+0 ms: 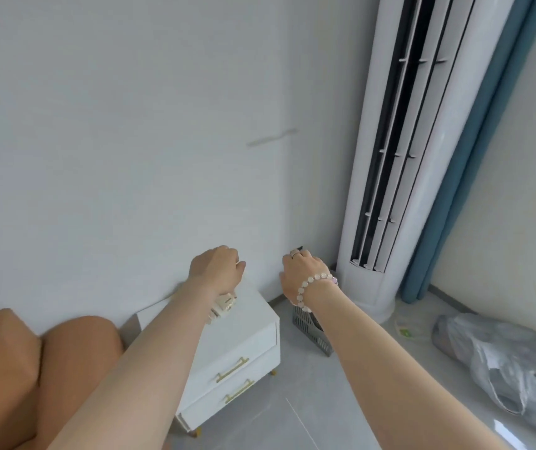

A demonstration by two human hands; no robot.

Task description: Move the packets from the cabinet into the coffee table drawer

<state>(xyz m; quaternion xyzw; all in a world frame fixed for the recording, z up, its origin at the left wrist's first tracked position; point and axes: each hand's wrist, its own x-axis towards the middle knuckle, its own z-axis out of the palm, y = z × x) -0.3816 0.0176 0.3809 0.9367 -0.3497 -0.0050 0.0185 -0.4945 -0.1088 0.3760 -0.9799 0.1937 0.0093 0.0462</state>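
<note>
A white cabinet [247, 332] with two shut drawers and gold handles stands against the wall, low in the middle of the view. On its top lies a small cream item [224, 305], partly hidden under my left wrist; I cannot tell whether it is a packet. My left hand [216, 269] hovers above the cabinet's top with the fingers curled in and nothing seen in them. My right hand [302, 271], with a ring and a bead bracelet, is held out to the right of the cabinet. A small dark shape [298, 248] shows at its fingertips. No coffee table is in view.
A grey perforated basket [312, 332] sits on the floor between the cabinet and a tall white air conditioner [399, 157]. A blue curtain [461, 157] hangs behind it. A grey plastic-wrapped bundle [503, 368] lies at the right. Brown sofa cushions [33, 368] are at the lower left.
</note>
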